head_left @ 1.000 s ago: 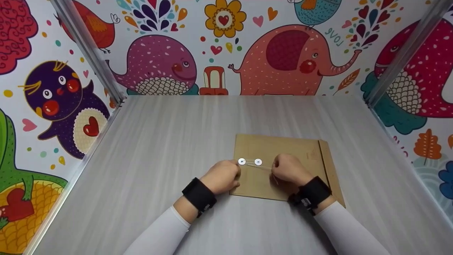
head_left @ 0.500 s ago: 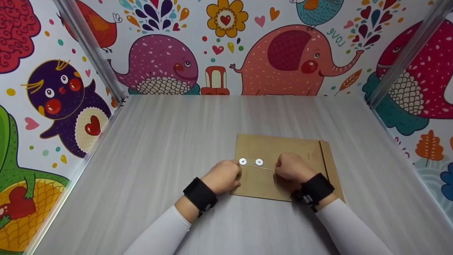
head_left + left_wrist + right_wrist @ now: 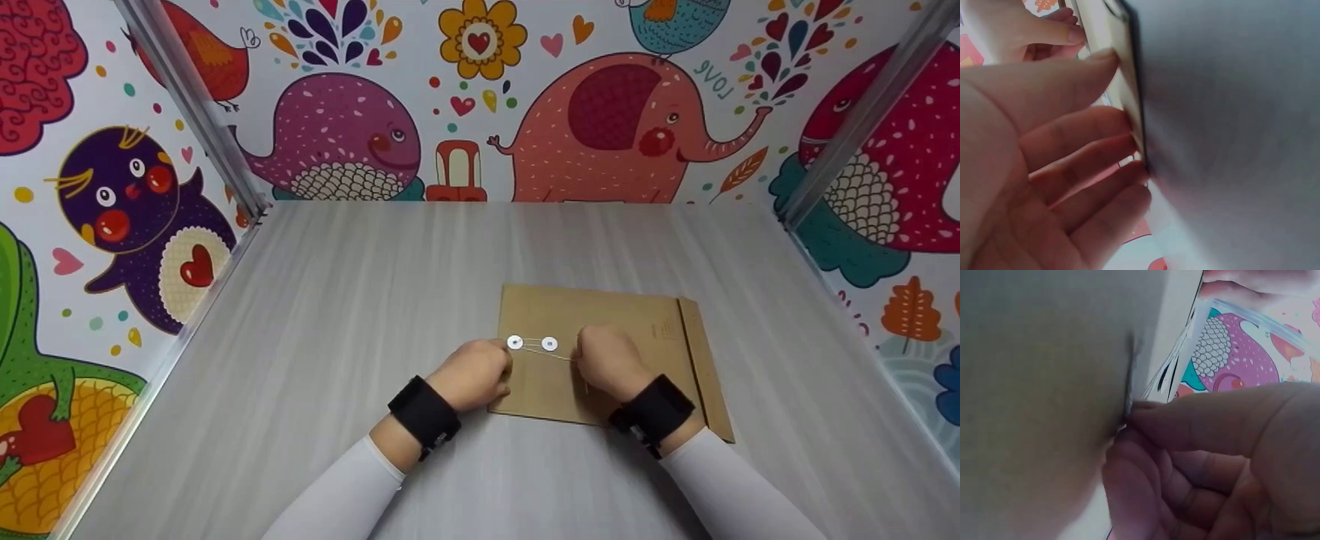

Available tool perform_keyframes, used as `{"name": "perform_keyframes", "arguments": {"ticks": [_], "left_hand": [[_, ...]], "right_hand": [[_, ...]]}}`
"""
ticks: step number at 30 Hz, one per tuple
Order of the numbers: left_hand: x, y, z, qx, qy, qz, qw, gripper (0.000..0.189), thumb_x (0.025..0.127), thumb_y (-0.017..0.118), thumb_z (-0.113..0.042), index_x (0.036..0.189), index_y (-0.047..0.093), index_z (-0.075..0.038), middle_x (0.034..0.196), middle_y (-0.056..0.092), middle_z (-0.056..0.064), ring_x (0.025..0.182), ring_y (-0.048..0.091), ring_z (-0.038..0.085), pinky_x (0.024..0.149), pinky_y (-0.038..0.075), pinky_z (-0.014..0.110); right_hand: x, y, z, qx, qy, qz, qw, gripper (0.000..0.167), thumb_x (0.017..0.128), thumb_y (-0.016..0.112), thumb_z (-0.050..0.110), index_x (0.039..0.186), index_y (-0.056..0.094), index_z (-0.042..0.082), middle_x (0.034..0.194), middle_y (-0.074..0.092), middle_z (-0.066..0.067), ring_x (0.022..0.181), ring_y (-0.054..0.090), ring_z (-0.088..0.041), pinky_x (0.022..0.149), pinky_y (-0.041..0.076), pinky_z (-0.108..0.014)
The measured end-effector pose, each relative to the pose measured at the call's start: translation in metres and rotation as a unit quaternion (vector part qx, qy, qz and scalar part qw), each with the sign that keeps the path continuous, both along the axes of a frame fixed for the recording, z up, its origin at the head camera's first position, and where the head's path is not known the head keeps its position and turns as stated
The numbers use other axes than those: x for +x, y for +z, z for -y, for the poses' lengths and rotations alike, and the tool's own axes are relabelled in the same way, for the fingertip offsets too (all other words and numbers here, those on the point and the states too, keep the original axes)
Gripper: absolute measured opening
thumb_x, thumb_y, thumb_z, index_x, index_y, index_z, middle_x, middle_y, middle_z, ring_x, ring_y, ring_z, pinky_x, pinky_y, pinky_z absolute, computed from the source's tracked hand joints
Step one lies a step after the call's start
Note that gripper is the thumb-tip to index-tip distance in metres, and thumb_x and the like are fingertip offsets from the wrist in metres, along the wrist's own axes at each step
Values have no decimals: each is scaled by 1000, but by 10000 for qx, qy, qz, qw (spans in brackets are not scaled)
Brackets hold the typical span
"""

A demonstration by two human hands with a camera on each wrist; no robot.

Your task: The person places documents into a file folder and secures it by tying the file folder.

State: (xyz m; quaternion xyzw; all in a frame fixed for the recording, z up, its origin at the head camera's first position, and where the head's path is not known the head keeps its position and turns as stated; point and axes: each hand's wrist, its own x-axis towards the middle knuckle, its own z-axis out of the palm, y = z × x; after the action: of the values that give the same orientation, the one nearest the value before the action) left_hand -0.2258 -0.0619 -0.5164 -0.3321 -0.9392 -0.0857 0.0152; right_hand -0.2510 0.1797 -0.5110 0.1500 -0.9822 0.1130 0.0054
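Note:
A brown kraft string-tie envelope (image 3: 540, 391) lies flat on the table. Two white button discs, the left one (image 3: 514, 342) near the envelope's left edge and the right one (image 3: 549, 343) beside it, have thin white string (image 3: 547, 353) running around them. My left hand (image 3: 471, 375) rests at the envelope's left edge; in the left wrist view its thumb (image 3: 1100, 70) and fingertips touch the edge. My right hand (image 3: 611, 362) pinches the string between thumb and index finger, low over the envelope. In the right wrist view a short string end (image 3: 1129, 391) sticks out past the pinch.
A dark-lined fold (image 3: 697, 367) runs along the envelope's right side. The pale wood-grain table (image 3: 360, 300) extends around it. Printed cartoon walls (image 3: 465, 97) and metal corner posts (image 3: 191, 105) enclose the back and sides.
My right hand shifted slightly right and back left, keeping its pinch on the string. The left hand and the envelope stay almost where they were.

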Motion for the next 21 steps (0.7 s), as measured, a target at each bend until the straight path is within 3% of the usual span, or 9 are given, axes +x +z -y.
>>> {"name": "perform_keyframes", "arguments": {"ticks": [7,16,21], "left_hand": [[0,1,1,-4,-3,4,10000,19,84,86,-21,74,73,-13,87,67,0,79,65,16,77,57,31],[-1,0,0,-28,-37,76,10000,19,84,86,-20,74,72,-12,86,65,0,75,58,14,74,55,30],[-1,0,0,-28,-72,40,10000,18,83,86,-20,74,72,-12,86,65,0,76,60,15,75,56,31]], "right_hand": [[-12,2,4,521,-48,681,9963,14,90,66,0,76,69,1,75,65,-13,65,57,-26,63,55,-40],[-49,3,11,640,-58,863,9942,9,91,65,5,85,67,-1,83,64,-15,72,57,-30,70,57,-46],[-69,3,26,706,558,724,9933,8,86,64,0,84,71,-1,84,70,-17,74,59,-28,76,60,-48]]}}
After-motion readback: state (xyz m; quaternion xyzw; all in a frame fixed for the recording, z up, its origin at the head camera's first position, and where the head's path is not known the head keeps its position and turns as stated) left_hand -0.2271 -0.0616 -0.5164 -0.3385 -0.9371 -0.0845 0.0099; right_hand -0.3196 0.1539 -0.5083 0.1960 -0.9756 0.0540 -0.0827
